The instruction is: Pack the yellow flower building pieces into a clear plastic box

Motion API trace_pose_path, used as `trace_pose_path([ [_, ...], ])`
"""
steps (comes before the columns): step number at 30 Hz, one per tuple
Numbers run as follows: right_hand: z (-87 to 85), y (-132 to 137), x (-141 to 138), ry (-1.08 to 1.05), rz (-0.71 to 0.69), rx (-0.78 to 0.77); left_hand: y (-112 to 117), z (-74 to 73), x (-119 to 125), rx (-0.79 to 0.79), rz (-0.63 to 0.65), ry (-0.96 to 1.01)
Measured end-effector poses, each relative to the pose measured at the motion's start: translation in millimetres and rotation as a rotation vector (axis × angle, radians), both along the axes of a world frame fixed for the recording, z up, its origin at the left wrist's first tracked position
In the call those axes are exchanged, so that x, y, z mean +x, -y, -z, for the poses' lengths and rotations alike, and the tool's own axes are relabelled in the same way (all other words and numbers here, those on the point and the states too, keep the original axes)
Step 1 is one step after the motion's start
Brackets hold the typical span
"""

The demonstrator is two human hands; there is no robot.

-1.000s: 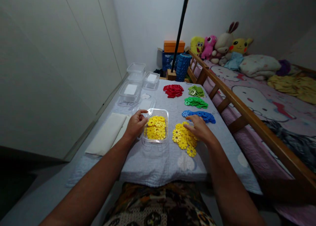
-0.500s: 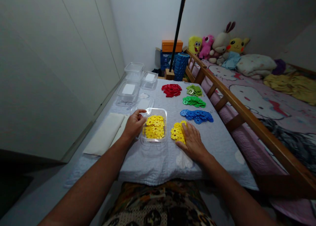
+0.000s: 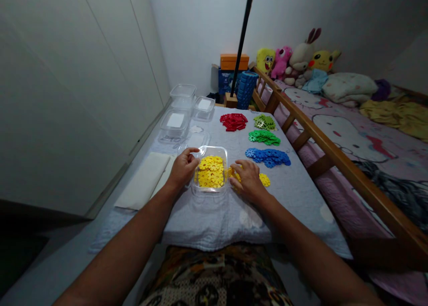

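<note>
A clear plastic container (image 3: 222, 152) holding several yellow flower-shaped discs (image 3: 210, 172) sits on the grey quilted cloth (image 3: 207, 212). My left hand (image 3: 183, 167) grips the container's left rim with curled fingers. Just right of the container, my right hand (image 3: 246, 179) lies curled over a pile of loose yellow discs (image 3: 264, 179), covering most of them; a few show beside its fingers.
Farther back lie piles of blue discs (image 3: 267, 156), green discs (image 3: 264, 138), light green discs (image 3: 265, 122) and red discs (image 3: 233, 121). Several clear containers (image 3: 182, 112) stand at the back left. A folded white cloth (image 3: 143, 181) lies left. A wooden bed rail (image 3: 321, 145) runs along the right.
My right hand has swept the loose yellow discs leftward up against the container and now covers them. My left hand has stayed on the container's rim.
</note>
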State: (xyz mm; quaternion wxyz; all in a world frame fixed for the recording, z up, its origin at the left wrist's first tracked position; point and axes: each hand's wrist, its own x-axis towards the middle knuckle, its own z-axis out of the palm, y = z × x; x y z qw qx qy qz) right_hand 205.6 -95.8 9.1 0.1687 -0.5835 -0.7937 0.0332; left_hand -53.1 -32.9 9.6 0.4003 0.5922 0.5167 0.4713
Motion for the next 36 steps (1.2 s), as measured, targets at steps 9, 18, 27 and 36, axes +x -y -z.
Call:
trace_pose_path([
  [9,-11.7,-21.5,3.4,-0.244,0.062,-0.121,1.2,-3.3,0.4,-0.002,0.0,-0.001],
  [18,-18.5,-23.8,18.4,-0.3,0.175,-0.134,0.5,-2.1,-0.2,-0.005,0.008,0.005],
  [27,-29.4,-33.2,29.2,-0.522,0.169,-0.103,1.6,-3.9,1.1,-0.011,0.015,0.013],
  [36,-64.4,-32.2,-33.4,-0.52,-0.081,-0.167,1.5,-2.8,1.1,0.0,0.013,0.001],
])
